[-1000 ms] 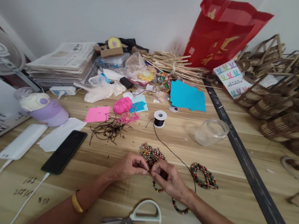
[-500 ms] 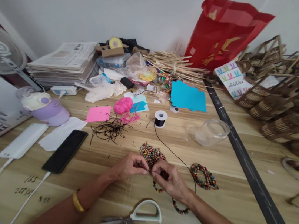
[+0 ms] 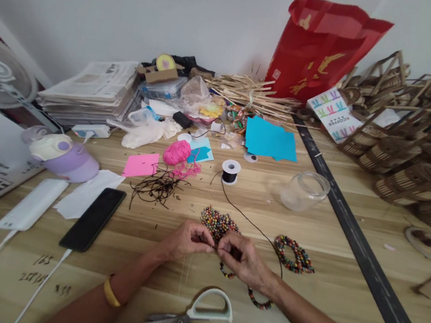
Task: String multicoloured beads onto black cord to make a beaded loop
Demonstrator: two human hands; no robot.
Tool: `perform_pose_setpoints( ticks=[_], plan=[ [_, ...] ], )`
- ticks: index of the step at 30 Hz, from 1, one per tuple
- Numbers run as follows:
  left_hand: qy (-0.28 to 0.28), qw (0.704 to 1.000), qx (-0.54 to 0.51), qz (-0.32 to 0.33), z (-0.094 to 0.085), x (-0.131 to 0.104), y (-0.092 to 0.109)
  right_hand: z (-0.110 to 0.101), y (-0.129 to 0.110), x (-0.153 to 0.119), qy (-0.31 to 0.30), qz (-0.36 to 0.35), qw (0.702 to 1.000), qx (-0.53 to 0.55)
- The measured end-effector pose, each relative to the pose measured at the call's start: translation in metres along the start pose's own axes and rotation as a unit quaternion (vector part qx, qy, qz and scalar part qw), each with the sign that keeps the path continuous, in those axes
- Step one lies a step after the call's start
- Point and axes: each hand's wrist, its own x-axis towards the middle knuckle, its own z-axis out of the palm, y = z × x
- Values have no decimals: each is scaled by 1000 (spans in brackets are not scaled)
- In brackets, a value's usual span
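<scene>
Evidently, the left hand (image 3: 192, 241) and right hand (image 3: 244, 256) almost meet, each pinching, seemingly on the thin black cord (image 3: 249, 219), close together perhaps to steady it. The strand (image 3: 259, 303) curves out at five o'clock; round, many-coloured beads (image 3: 213, 218) heap at twelve, within easy reach. At six lie pale-handled metal scissors (image 3: 192, 320).

- The left hand (image 3: 186, 241) and right hand (image 3: 245, 258) nearly meet above the counter (image 3: 135, 236), each grip pinched; whatever they pinch is too small for me to make out.
- Coloured beads (image 3: 217, 219) lie heaped just beyond the fingers.
- A beaded strand (image 3: 259, 302) peeks out below the right hand.
- Black cord (image 3: 234, 204) trails from a spool (image 3: 231, 167) toward the right wrist.
- Scissors (image 3: 184, 321) lie between the forearms.
</scene>
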Motion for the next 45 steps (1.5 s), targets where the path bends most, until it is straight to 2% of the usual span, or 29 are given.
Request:
perform_pose_setpoints(
  ticks=[9,28,45],
  plan=[
    [-1,1000,-9,-15,1,0,1,0,2,0,6,-7,1000,-8],
    [-13,1000,8,8,1,0,-4,0,-1,1,-5,-7,1000,-12],
    [-10,1000,5,2,1,0,-2,0,-2,1,-5,2,1000,-8]
  ],
)
